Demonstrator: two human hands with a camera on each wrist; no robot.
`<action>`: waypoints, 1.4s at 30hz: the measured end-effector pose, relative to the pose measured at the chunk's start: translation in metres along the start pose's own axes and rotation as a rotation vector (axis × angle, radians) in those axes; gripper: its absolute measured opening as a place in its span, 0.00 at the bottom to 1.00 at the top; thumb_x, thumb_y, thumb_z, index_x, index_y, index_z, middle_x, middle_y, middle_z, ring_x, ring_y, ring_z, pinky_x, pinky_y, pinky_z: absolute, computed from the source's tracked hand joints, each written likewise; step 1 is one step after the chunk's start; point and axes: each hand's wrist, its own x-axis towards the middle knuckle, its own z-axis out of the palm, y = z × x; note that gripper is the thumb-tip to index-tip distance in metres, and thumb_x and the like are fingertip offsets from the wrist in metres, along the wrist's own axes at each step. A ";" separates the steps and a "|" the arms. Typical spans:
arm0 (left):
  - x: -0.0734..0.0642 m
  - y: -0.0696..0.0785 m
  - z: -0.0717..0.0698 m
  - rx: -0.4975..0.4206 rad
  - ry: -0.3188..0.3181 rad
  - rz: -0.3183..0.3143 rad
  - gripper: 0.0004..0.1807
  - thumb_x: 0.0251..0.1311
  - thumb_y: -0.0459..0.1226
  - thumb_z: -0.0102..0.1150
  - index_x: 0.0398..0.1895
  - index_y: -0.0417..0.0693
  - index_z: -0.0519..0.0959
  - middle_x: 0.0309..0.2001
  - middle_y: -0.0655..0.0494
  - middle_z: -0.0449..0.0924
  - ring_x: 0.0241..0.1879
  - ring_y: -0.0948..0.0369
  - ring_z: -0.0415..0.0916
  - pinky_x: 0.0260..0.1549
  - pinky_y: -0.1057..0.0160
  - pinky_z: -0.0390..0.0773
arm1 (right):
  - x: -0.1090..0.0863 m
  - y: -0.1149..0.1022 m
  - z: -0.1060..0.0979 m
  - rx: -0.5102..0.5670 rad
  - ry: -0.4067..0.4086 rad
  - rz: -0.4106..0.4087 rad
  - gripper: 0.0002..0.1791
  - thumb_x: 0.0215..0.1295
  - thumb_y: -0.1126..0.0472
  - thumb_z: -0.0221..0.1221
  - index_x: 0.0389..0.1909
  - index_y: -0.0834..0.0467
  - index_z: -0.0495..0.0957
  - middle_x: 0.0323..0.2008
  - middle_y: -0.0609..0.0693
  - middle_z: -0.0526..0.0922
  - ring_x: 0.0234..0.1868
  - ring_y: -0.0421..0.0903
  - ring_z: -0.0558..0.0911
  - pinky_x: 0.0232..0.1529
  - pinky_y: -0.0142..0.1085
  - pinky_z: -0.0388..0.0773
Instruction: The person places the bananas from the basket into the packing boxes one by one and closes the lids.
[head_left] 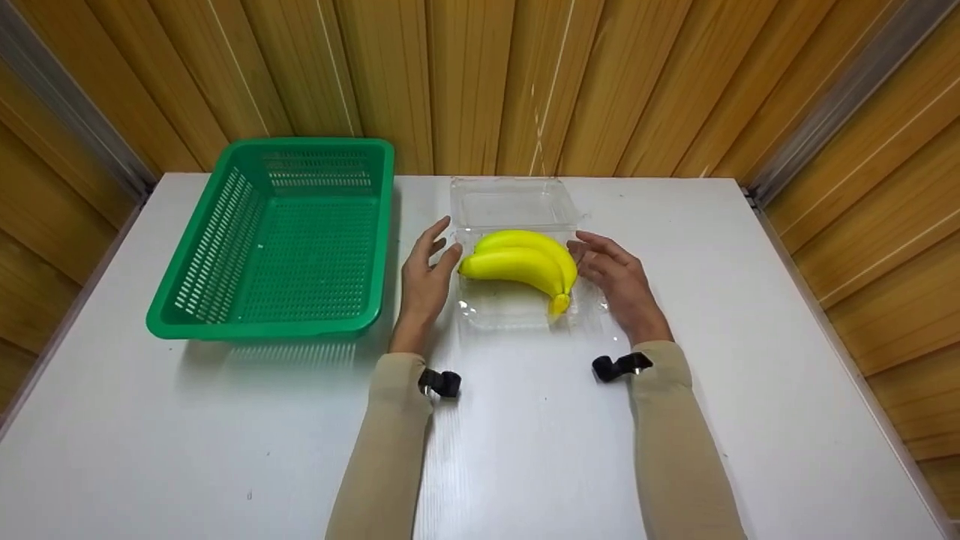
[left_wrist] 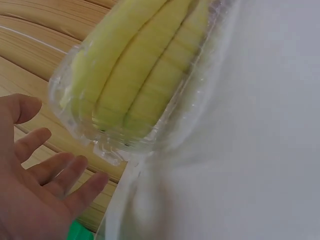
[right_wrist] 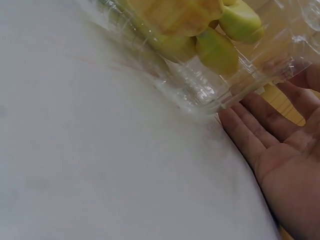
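Yellow bananas (head_left: 517, 262) lie in a clear box (head_left: 502, 307) on the white tabletop (head_left: 525, 457) in the head view, stem end toward the person's right. The lid (head_left: 514, 205) spreads open on the far side, near the wooden wall (head_left: 472, 82). The left hand (head_left: 426, 289) is at the box's left edge, between it and a green basket (head_left: 385, 232); the right hand (head_left: 626, 289) is at the right edge. Sleeves (head_left: 386, 450) cover both arms.

In the left wrist view, the bananas show through the box's side; the left hand's grip is apart, fingers spread just beside it.

In the right wrist view, the right hand's grip is also apart, fingers extended, their tips partly hidden at the box's corner; how firmly they touch cannot be told.
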 end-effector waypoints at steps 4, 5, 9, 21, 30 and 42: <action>0.001 -0.009 0.000 -0.017 -0.012 -0.015 0.26 0.79 0.38 0.54 0.77 0.47 0.72 0.77 0.50 0.70 0.71 0.47 0.71 0.71 0.49 0.70 | 0.000 0.000 0.001 0.028 -0.003 0.000 0.25 0.80 0.61 0.56 0.75 0.59 0.73 0.70 0.57 0.78 0.72 0.53 0.74 0.73 0.45 0.69; 0.001 -0.011 -0.001 -0.021 -0.015 -0.018 0.26 0.78 0.38 0.54 0.77 0.46 0.72 0.76 0.49 0.70 0.70 0.47 0.72 0.70 0.49 0.70 | 0.000 0.001 0.001 0.035 -0.002 0.000 0.25 0.80 0.62 0.55 0.75 0.60 0.73 0.70 0.57 0.78 0.72 0.53 0.74 0.72 0.45 0.70; 0.002 -0.017 0.000 -0.052 -0.024 -0.016 0.26 0.78 0.36 0.54 0.76 0.42 0.73 0.75 0.43 0.71 0.67 0.46 0.75 0.69 0.50 0.72 | 0.000 0.000 0.001 0.064 -0.008 -0.013 0.24 0.80 0.63 0.55 0.74 0.62 0.74 0.70 0.58 0.77 0.71 0.53 0.74 0.72 0.45 0.70; -0.001 -0.022 -0.002 -0.126 -0.078 -0.031 0.25 0.79 0.34 0.52 0.76 0.41 0.72 0.73 0.41 0.72 0.66 0.47 0.76 0.68 0.51 0.73 | -0.002 0.000 0.004 0.029 -0.012 -0.031 0.23 0.80 0.62 0.56 0.72 0.61 0.75 0.69 0.59 0.78 0.71 0.53 0.75 0.70 0.44 0.72; -0.001 -0.024 -0.002 -0.133 -0.106 -0.040 0.24 0.80 0.33 0.51 0.76 0.41 0.72 0.73 0.42 0.73 0.67 0.48 0.75 0.69 0.51 0.73 | -0.002 0.000 0.004 0.004 -0.013 -0.025 0.24 0.80 0.61 0.57 0.72 0.61 0.75 0.68 0.58 0.79 0.71 0.53 0.75 0.72 0.45 0.70; -0.002 -0.028 -0.003 -0.152 -0.119 -0.022 0.24 0.80 0.34 0.49 0.76 0.41 0.72 0.70 0.40 0.75 0.71 0.49 0.71 0.70 0.50 0.71 | 0.000 0.000 0.003 0.063 -0.008 -0.026 0.21 0.81 0.61 0.54 0.69 0.63 0.77 0.66 0.59 0.81 0.69 0.54 0.77 0.71 0.43 0.72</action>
